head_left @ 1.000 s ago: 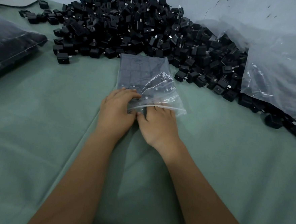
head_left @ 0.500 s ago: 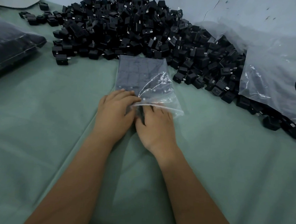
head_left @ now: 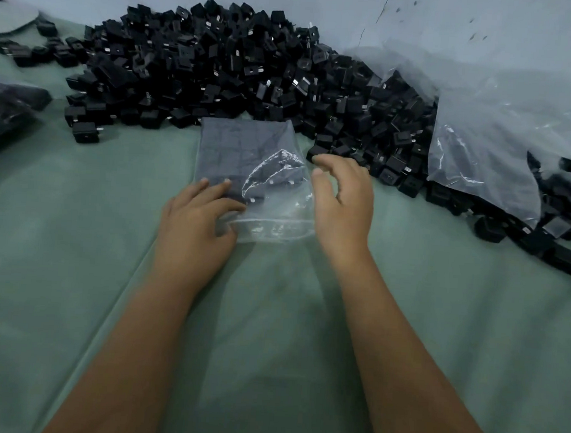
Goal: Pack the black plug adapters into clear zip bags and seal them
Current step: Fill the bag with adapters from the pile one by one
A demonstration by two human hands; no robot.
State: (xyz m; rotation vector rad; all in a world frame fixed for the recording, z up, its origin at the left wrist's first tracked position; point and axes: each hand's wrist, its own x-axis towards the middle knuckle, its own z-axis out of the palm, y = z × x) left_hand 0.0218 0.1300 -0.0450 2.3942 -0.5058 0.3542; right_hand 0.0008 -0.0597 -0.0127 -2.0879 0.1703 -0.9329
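A clear zip bag [head_left: 250,166], filled with black plug adapters laid flat, lies on the green cloth [head_left: 71,269] of the work surface, midway across it and just before the far wall; its far end touches the foot of a large heap of loose adapters [head_left: 220,66]. The near, open end of the bag is slack and wrinkled. The left hand [head_left: 194,227] rests on the bag's near left corner, fingers laid flat over the plastic and thumb at the bag's mouth, pressing rather than clasping. The right hand [head_left: 344,203] hovers just beside the bag's right edge, fingers loosely spread and half-curled, holding nothing. To the right, a large crumpled plastic sack [head_left: 502,137] drapes over more adapters along the wall. At the left edge lies a dark packed bag [head_left: 4,108]. A few stray adapters [head_left: 21,54] sit toward the far left corner.
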